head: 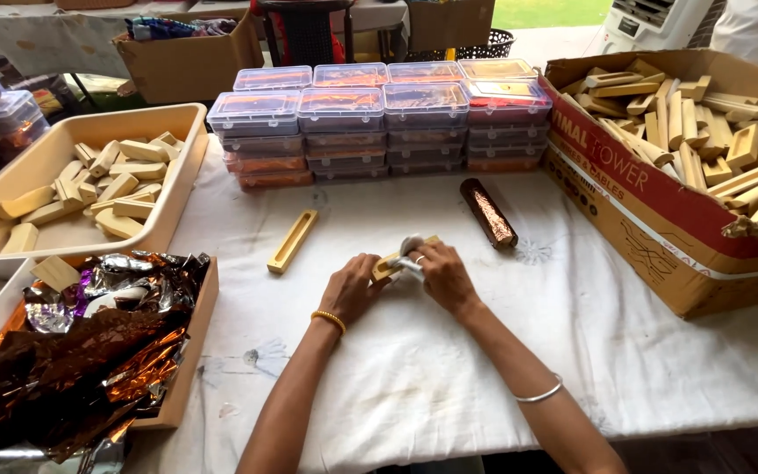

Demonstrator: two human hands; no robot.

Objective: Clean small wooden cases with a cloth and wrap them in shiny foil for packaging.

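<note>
Bare white cloth [414,369] spreads open below and right of the hands. Around it: stacked plastic boxes [379,118] behind, a cardboard box [660,219] right, a tray [10,237] left, a foil bar [488,212] and wooden piece [292,240] between.

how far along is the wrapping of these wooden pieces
Done so far: one foil-wrapped piece lies on the white cloth. In hand: left hand and right hand press silvery foil onto a wooden piece. Left: one bare slotted piece on the cloth, plus many in the beige tray and cardboard box.
</note>
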